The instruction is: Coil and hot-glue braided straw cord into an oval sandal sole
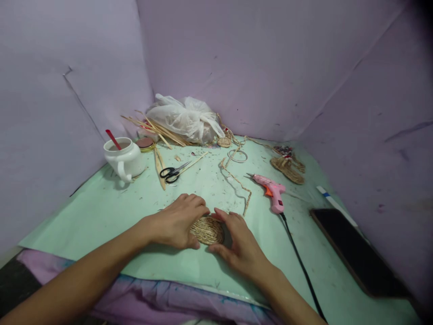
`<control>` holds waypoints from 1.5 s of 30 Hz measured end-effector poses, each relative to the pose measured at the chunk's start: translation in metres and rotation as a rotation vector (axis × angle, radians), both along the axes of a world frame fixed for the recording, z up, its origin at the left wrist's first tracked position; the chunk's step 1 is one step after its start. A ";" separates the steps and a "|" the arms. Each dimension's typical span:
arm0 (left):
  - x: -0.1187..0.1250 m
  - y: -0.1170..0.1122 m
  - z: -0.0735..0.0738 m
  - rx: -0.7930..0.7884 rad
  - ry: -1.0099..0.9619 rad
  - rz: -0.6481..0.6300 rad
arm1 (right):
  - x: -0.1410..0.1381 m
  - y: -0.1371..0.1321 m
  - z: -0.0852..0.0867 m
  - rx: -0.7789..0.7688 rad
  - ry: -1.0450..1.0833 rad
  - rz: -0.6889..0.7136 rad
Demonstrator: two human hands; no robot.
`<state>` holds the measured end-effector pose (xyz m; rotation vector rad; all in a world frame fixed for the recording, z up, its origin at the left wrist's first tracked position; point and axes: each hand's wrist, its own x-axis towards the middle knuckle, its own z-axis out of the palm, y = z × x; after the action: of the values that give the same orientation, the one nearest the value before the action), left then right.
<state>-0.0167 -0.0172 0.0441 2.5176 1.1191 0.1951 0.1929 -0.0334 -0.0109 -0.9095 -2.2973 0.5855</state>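
A small round coil of braided straw rope [207,229] lies flat on the pale green table cover [101,212]. My left hand [179,221] curls round its left side, fingers closed against the rim. On the coil's right side, my right hand [237,239] grips it between thumb and fingers. A loose tail of the braided rope [237,180] runs from the coil away toward the back of the table.
A pink glue gun [272,192] with a black cord [297,257] lies right of my hands. Scissors [172,172], a white cup [123,158], straw stalks [158,131], a white plastic bag [186,118] and a dark flat board [355,253] sit around. Lilac walls enclose the table.
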 end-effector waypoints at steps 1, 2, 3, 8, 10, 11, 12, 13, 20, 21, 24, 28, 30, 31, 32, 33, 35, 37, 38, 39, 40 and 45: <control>-0.001 -0.001 -0.001 0.010 0.019 0.020 | 0.001 0.002 0.001 0.003 0.000 -0.004; -0.001 -0.001 -0.002 0.016 0.032 0.032 | 0.002 0.005 0.003 -0.001 -0.005 -0.013; -0.001 -0.002 -0.003 0.017 0.038 0.038 | 0.004 0.008 0.005 -0.009 -0.013 -0.023; 0.002 -0.002 -0.005 -0.022 0.042 0.091 | 0.012 0.025 0.016 -0.042 -0.110 -0.018; 0.003 -0.001 -0.004 -0.042 0.037 0.104 | 0.012 0.032 0.018 -0.019 -0.183 0.014; 0.004 0.000 -0.003 -0.050 0.030 0.104 | 0.011 0.035 0.019 -0.004 -0.212 0.020; 0.005 0.001 -0.003 -0.056 0.021 0.103 | 0.010 0.036 0.019 0.013 -0.226 0.015; 0.005 0.001 -0.003 -0.058 0.011 0.099 | 0.010 0.038 0.019 0.031 -0.222 -0.001; 0.011 -0.001 -0.011 0.054 -0.073 0.105 | 0.008 0.039 0.014 0.130 -0.087 -0.093; 0.011 -0.001 -0.013 0.056 -0.090 0.106 | 0.008 0.039 0.014 0.125 -0.079 -0.094; 0.011 0.000 -0.015 0.039 -0.126 0.106 | 0.010 0.035 0.014 0.128 -0.027 -0.147; 0.011 0.001 -0.014 0.077 -0.118 0.073 | 0.015 0.022 0.020 0.076 0.046 -0.311; 0.012 0.000 -0.013 0.098 -0.095 0.042 | 0.017 0.017 0.022 -0.040 -0.027 -0.330; 0.012 -0.001 -0.014 0.099 -0.084 0.027 | 0.016 0.016 0.023 -0.100 -0.074 -0.322; 0.013 -0.003 -0.014 0.098 -0.076 0.014 | 0.015 0.014 0.024 -0.152 -0.113 -0.308; 0.013 -0.004 -0.015 0.096 -0.074 0.002 | 0.012 0.014 0.024 -0.201 -0.137 -0.289; 0.012 -0.008 -0.017 0.109 -0.083 -0.013 | 0.006 0.013 0.024 -0.311 -0.137 -0.251; 0.009 -0.009 -0.018 0.138 -0.105 -0.024 | 0.001 0.013 0.024 -0.500 -0.065 -0.234; 0.006 -0.009 -0.017 0.154 -0.132 -0.018 | -0.001 0.014 0.025 -0.604 0.007 -0.234; 0.003 -0.008 -0.016 0.167 -0.177 0.012 | -0.002 0.015 0.025 -0.701 0.096 -0.239; -0.001 -0.005 -0.014 0.168 -0.240 0.073 | -0.002 0.016 0.026 -0.778 0.196 -0.250; -0.012 0.013 -0.006 -0.351 -0.813 0.543 | 0.009 0.029 0.029 -0.966 0.573 -0.282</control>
<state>-0.0286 -0.0038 0.0382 1.5208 1.2753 0.9649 0.2016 -0.0042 0.0181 -1.2332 -1.2838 1.6321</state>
